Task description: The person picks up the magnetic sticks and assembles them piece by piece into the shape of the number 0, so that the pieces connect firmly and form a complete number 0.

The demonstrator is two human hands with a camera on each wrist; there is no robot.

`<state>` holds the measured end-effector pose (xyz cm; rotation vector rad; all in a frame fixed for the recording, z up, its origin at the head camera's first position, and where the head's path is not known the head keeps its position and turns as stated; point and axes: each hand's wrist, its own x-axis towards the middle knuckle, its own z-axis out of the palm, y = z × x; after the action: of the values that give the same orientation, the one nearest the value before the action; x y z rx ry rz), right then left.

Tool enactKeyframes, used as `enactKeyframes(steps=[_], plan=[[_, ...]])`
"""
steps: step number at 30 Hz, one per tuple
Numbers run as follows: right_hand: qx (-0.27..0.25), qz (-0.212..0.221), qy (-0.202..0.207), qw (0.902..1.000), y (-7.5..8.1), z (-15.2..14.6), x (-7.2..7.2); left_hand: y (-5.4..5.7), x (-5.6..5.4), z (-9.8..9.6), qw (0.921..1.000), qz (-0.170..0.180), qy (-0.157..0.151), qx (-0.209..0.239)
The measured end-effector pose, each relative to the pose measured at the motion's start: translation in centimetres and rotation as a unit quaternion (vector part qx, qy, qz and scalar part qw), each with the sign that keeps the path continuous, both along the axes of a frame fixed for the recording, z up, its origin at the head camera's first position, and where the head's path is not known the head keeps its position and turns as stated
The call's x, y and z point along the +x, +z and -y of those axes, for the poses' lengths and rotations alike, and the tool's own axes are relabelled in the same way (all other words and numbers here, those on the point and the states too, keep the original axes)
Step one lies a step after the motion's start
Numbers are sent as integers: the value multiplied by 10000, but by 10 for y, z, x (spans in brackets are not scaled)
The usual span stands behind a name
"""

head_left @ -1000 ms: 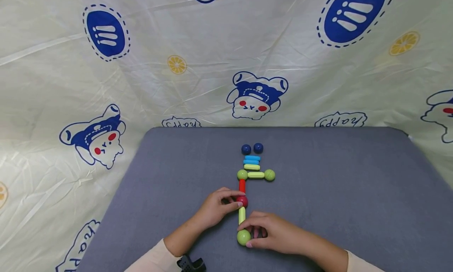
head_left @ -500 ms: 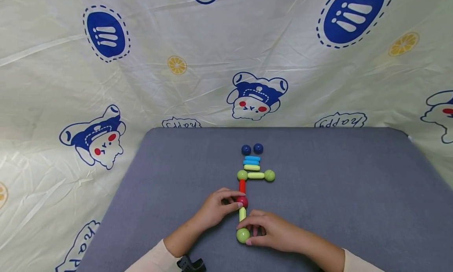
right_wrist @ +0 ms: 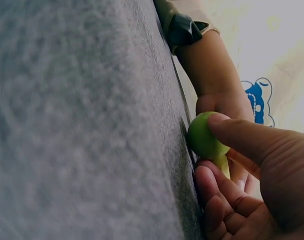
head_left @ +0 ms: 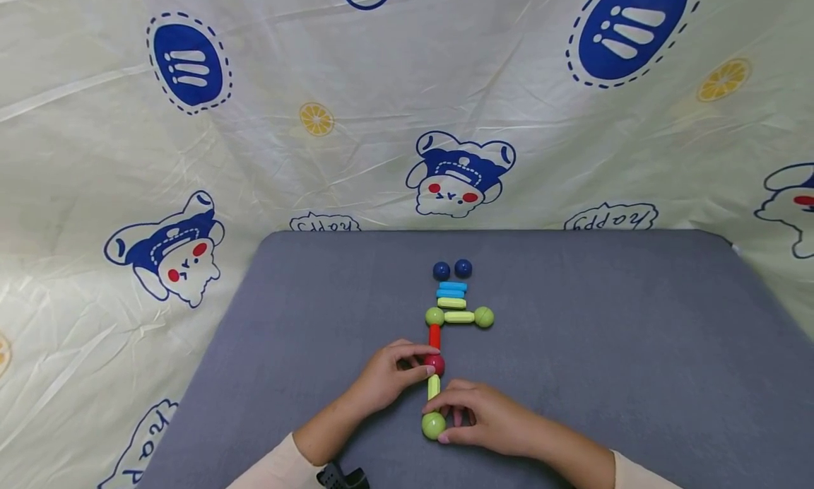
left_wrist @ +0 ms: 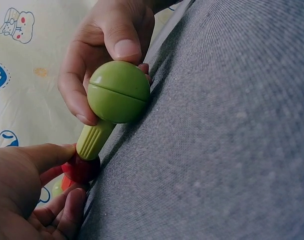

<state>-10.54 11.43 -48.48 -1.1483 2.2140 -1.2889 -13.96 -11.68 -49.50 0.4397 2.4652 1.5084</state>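
Observation:
My left hand (head_left: 391, 376) pinches a red ball (head_left: 435, 365) between thumb and fingers. At the near end of the line, a larger light-green ball (head_left: 434, 426) is pinched by my right hand (head_left: 486, 418). Between these two balls lies a ribbed yellow-green rod (head_left: 434, 386), meeting both in the left wrist view. A red rod (head_left: 434, 337) runs from the red ball to a far green ball (head_left: 434, 316). From there a yellow-green rod (head_left: 459, 317) extends right to another green ball (head_left: 484, 316). In the right wrist view, the right thumb presses the near green ball (right_wrist: 204, 137).
Beyond the joined pieces lie a yellow-green rod (head_left: 451, 303), two blue rods (head_left: 451, 290) side by side, and two dark blue balls (head_left: 452, 270). All are on a grey cloth-covered table (head_left: 604, 348). A patterned curtain (head_left: 369, 171) hangs behind its far edge.
My right hand and the near green ball have shifted slightly left and away from me, bringing the ball more in line with the rods. The left hand keeps its hold on the red ball.

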Motion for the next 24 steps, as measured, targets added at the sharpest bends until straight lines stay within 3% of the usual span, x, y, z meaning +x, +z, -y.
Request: enactKeyframes(steps=[11,24], plan=[[61,258,-105,9996,-2,1,2,-1,1,0,10000,-20,47,-27],[-33,113,-148,9998,-3,4,3,-1,2,0,10000,-36,65,-57]])
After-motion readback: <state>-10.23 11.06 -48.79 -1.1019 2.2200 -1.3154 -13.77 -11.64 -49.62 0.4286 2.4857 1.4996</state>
